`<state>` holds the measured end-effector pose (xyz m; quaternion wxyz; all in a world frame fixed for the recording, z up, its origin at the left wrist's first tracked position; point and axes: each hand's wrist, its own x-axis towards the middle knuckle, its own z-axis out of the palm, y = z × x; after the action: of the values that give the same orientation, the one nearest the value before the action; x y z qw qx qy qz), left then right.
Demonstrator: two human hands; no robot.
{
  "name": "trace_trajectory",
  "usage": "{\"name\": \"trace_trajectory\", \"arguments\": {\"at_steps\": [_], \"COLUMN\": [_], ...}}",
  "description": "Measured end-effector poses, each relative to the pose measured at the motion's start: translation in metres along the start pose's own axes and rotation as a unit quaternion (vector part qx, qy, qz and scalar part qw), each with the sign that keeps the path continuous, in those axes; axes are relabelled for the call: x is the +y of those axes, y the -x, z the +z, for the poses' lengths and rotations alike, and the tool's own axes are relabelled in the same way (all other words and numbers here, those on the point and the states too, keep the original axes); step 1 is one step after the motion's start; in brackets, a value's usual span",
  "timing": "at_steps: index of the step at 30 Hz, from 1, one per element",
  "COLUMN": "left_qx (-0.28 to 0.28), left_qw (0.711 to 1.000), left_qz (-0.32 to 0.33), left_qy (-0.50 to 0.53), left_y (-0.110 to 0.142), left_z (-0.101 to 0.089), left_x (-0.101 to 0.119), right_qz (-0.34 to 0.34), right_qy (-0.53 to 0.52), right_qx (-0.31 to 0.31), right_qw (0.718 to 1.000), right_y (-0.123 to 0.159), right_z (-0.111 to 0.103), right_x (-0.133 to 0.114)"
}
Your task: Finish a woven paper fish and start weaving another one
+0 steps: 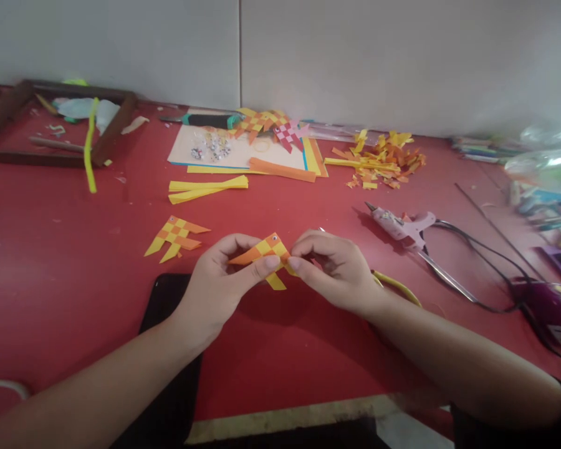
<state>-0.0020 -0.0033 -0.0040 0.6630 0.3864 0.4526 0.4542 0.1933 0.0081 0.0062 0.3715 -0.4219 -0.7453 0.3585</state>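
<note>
One paper fish (267, 249), woven in orange and yellow checks, with a stick-on eye near its top corner; held above the near middle of a red table (93, 249), between both hands. Left hand (217, 277): thumb laid across the front of the fish, forefinger behind, pinching it. Right hand (334, 268): thumb and forefinger pinched together on the fish's right edge, other fingers curled. One second fish (175, 232), same colours, flat on the table, left of and beyond the left hand. One black flat object (182, 393), partly under the left forearm. One curved yellow handle (399, 287), just beside the right wrist, the rest hidden. One pink glue gun (404, 227) with cord, lying to the right. One bundle of yellow strips (208, 187), beyond the hands. Behind these, stacked sheets (236, 157) bearing a clear bag of small eyes (210, 146), an orange strip (283, 169) and a pink fish (287, 133). One heap of paper scraps (386, 159), right of the sheets. One brown frame (115, 131), far left, with a bright yellow strip (90, 146) across its corner.
</note>
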Motion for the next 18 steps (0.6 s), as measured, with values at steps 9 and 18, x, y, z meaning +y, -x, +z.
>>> {"name": "trace_trajectory", "arguments": {"at_steps": [9,18], "left_qx": [0.08,0.212], "left_qw": [0.996,0.94], "left_qz": [-0.005,0.029], "left_qy": [0.028,-0.265], "left_y": [-0.011,-0.016], "left_z": [-0.004,-0.082], "left_x": [0.013,0.055], "right_qz": [0.025,-0.011], "right_qy": [0.039,0.076], "right_qx": [0.052,0.047], "right_qw": [0.998,0.996], "right_y": [-0.001,0.001], "right_z": [-0.002,0.0], "right_x": [0.01,0.023]}}
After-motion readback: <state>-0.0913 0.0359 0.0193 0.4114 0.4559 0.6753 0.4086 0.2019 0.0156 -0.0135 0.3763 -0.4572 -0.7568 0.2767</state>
